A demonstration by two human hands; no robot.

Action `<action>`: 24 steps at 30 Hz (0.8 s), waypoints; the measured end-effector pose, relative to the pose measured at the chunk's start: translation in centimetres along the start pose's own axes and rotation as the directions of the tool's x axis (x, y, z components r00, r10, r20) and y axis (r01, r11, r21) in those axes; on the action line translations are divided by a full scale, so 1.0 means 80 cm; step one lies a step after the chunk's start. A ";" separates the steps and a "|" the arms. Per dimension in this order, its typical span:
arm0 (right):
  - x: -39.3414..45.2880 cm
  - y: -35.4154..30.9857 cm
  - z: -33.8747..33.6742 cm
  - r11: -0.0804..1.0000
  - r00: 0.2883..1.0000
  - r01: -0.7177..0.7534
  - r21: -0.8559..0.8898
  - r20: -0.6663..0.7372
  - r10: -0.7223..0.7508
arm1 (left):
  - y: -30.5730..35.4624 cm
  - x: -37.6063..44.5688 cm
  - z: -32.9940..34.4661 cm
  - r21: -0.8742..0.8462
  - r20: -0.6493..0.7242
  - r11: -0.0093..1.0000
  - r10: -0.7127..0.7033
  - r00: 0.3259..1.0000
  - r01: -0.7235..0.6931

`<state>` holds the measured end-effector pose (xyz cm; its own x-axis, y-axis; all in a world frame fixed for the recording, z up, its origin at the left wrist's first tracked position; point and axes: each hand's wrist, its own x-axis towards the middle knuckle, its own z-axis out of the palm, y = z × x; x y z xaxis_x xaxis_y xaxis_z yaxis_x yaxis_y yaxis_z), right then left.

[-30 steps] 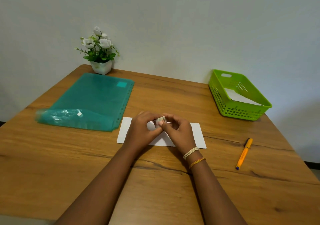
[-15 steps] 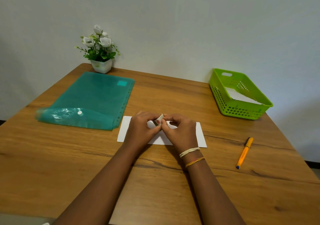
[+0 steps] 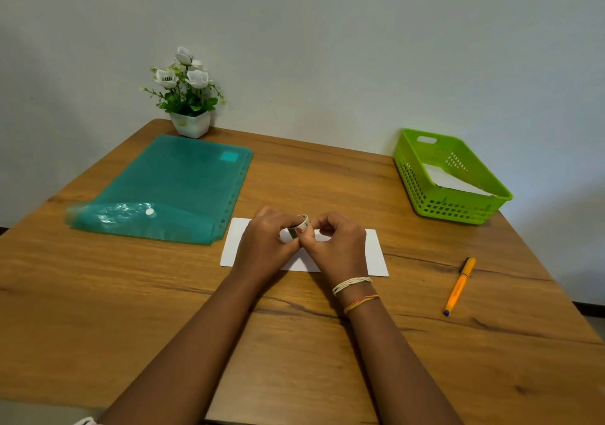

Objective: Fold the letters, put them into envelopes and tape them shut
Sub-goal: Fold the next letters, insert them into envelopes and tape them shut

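A white envelope (image 3: 376,254) lies flat on the wooden table (image 3: 131,310), mostly covered by both hands. My left hand (image 3: 265,241) holds a small patterned tape roll (image 3: 299,225) just above the envelope's middle. My right hand (image 3: 337,244) pinches at the roll's edge with thumb and forefinger, touching the left hand. Whether a strip of tape is pulled free is hidden by the fingers.
A teal plastic folder (image 3: 170,188) lies at the left. A green basket (image 3: 455,208) with white paper (image 3: 448,179) inside stands at the back right. An orange pen (image 3: 458,287) lies right of the envelope. A potted white flower (image 3: 186,97) stands by the wall.
Both hands stay over the envelope. The tape roll has turned slightly in the fingers, and the right fingertips have shifted on its edge.
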<state>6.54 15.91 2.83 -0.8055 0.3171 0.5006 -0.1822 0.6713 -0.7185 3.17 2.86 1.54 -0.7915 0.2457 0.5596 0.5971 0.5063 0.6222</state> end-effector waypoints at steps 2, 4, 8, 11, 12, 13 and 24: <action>0.001 0.001 0.000 1.000 1.000 -0.023 0.016 -0.009 0.023 | 0.000 0.000 0.000 0.003 0.007 1.000 0.006 1.000 -0.006; 0.002 0.003 -0.001 0.994 0.996 -0.083 0.070 -0.008 0.084 | 0.000 0.000 0.000 0.003 0.013 1.000 0.009 1.000 -0.009; 0.007 0.008 -0.005 0.939 0.964 -0.264 0.220 0.039 0.262 | -0.001 0.002 0.000 -0.027 0.023 1.000 0.001 1.000 -0.001; 0.010 0.011 -0.009 0.912 0.953 -0.300 0.278 0.053 0.298 | -0.002 0.002 0.001 -0.034 0.026 0.999 -0.003 1.000 0.004; 0.011 0.011 -0.011 0.907 0.952 -0.305 0.292 0.069 0.298 | -0.002 0.002 0.001 -0.031 0.023 0.999 -0.009 1.000 0.010; 0.011 0.011 -0.012 0.899 0.951 -0.309 0.312 0.090 0.296 | -0.002 0.002 0.002 -0.028 0.021 0.999 -0.017 1.000 0.017; 0.020 0.022 -0.018 0.791 0.888 -0.459 0.405 0.200 0.413 | -0.002 0.002 0.003 -0.022 0.015 1.000 -0.016 1.000 0.016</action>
<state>5.75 18.54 3.01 -0.9036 0.4253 0.0513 -0.0026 0.1144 -0.9934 2.91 2.98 1.43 -0.8026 0.2497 0.5417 0.5870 0.4918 0.6431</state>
